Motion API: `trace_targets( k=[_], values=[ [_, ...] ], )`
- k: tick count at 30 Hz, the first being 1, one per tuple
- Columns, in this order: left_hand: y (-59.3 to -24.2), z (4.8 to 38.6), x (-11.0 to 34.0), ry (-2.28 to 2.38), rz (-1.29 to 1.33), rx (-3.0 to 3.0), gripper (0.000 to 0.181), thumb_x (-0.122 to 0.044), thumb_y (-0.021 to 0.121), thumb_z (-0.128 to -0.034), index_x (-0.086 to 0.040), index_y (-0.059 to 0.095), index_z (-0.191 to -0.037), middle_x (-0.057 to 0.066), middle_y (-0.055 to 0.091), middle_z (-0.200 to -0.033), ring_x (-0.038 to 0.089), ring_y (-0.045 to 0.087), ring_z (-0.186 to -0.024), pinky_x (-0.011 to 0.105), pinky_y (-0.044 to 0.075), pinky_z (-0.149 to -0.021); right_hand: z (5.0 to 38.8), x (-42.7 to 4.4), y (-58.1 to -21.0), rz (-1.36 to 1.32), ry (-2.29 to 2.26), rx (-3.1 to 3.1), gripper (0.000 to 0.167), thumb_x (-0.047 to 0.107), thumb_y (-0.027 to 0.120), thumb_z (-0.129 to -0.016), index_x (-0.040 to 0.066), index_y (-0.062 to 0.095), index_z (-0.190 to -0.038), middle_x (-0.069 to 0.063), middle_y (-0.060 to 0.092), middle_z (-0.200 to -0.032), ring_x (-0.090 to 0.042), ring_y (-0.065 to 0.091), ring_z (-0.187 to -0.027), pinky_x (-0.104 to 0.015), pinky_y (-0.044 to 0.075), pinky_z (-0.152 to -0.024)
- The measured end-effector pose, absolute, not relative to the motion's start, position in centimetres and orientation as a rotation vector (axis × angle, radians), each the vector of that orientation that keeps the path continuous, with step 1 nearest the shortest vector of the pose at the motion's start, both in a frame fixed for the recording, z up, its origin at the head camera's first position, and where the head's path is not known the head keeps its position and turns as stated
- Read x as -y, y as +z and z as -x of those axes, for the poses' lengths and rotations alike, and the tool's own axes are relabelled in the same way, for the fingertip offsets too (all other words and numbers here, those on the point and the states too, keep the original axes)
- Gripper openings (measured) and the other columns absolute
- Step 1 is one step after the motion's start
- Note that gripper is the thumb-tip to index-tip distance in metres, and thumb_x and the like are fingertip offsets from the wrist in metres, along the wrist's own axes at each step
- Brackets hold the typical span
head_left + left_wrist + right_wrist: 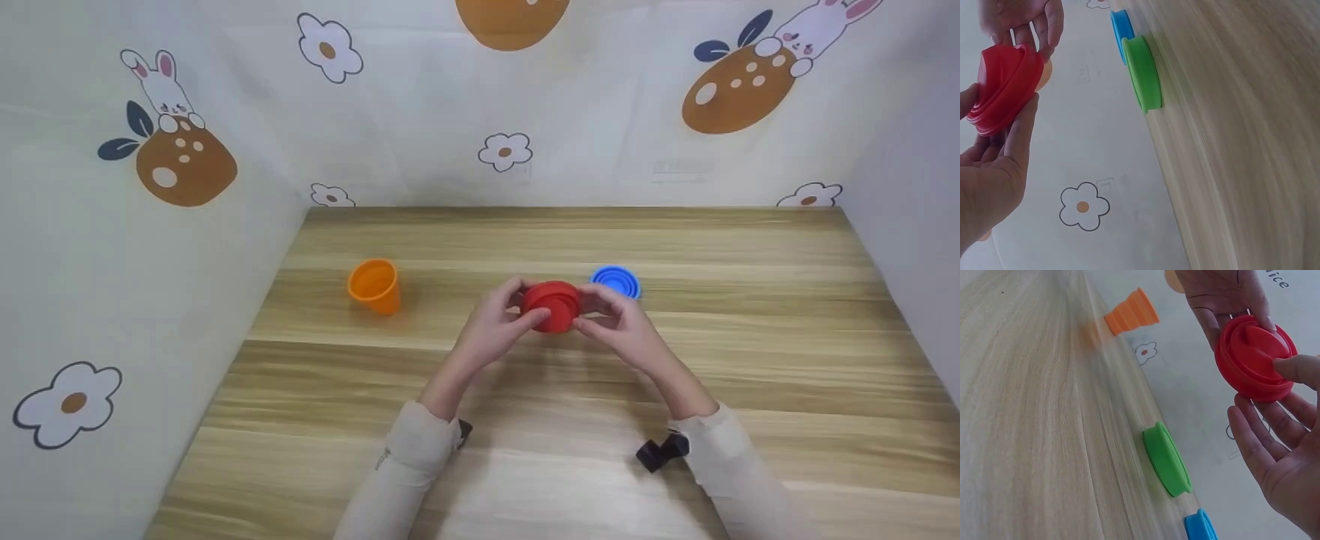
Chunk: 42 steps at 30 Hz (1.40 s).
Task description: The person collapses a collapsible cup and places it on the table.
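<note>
Both hands hold a red collapsible cup [556, 313] above the middle of the table, one at each side. Its wall is partly folded, and the inner part looks dented and tilted in the right wrist view. My left hand [489, 324] pinches the cup with its thumb on the folded centre and its fingers round the outer rim. From the other side my right hand [628, 330] grips it, its thumb [1297, 370] on the near face and fingertips under the rim. A flattened green collapsible cup [1166, 460] lies on the table, hidden from the head view.
An orange collapsible cup [375, 288], pulled out to full height, stands at the left. Behind the right hand lies a flattened blue collapsible cup [616, 280]. The wooden table [555, 465] meets patterned walls at the back and sides. Black wrist devices [661, 451] sit at the sleeves.
</note>
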<state>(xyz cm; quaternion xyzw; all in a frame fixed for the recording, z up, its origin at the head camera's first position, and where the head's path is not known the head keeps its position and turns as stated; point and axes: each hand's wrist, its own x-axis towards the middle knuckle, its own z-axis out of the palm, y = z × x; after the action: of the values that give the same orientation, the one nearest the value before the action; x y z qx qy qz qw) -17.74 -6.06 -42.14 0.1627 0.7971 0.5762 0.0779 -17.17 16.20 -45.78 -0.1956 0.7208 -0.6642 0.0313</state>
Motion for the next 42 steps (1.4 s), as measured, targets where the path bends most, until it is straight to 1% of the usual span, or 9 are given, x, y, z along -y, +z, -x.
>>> trace_targets(
  k=[6,13,19,28,42],
  values=[
    [-42.11,17.66,6.05,1.760,-0.460,-2.368,0.036,-0.020,0.074,-0.0900,-0.010,0.061,-0.122,0.007,0.068,-0.117,0.020,0.066,-0.109,0.032,0.059,-0.094,17.16,-16.22,-45.79,0.600,-2.038,-2.197,0.051,-0.005,0.068,-0.088,-0.012,0.049,-0.134,0.010,0.067,-0.111,-0.003,0.064,-0.106,-0.021,0.058,-0.090],
    [-42.20,17.67,5.87,1.804,-0.472,-2.359,0.034,-0.016,0.073,-0.0907,-0.006,0.061,-0.121,0.011,0.067,-0.117,0.022,0.066,-0.109,0.032,0.060,-0.092,17.13,-16.25,-45.64,0.618,-2.041,-2.185,0.053,-0.004,0.070,-0.087,-0.011,0.047,-0.135,0.009,0.066,-0.113,-0.005,0.065,-0.105,-0.023,0.058,-0.090],
    [-42.29,17.59,5.78,1.809,-0.460,-2.358,0.036,-0.017,0.073,-0.0906,-0.008,0.060,-0.123,0.010,0.067,-0.119,0.021,0.066,-0.110,0.032,0.060,-0.092,17.10,-16.03,-45.66,0.541,-2.056,-2.197,0.052,-0.007,0.070,-0.086,-0.009,0.049,-0.134,0.002,0.067,-0.113,-0.006,0.064,-0.105,-0.023,0.058,-0.090],
    [-42.46,17.55,5.56,1.836,-0.497,-2.357,0.035,-0.016,0.072,-0.0910,-0.007,0.060,-0.123,0.011,0.067,-0.118,0.022,0.067,-0.108,0.032,0.060,-0.090,17.09,-15.78,-45.59,0.509,-2.074,-2.222,0.048,-0.011,0.068,-0.085,-0.011,0.051,-0.130,0.010,0.067,-0.105,-0.005,0.064,-0.102,-0.022,0.058,-0.089],
    [-42.48,17.49,5.18,1.805,-0.455,-2.362,0.037,-0.020,0.072,-0.0917,-0.010,0.059,-0.125,0.007,0.067,-0.119,0.019,0.066,-0.109,0.032,0.059,-0.094,17.06,-15.81,-45.44,0.462,-2.056,-2.253,0.046,-0.008,0.068,-0.087,-0.009,0.052,-0.130,0.007,0.066,-0.106,-0.006,0.063,-0.101,-0.020,0.057,-0.086]
  ],
)
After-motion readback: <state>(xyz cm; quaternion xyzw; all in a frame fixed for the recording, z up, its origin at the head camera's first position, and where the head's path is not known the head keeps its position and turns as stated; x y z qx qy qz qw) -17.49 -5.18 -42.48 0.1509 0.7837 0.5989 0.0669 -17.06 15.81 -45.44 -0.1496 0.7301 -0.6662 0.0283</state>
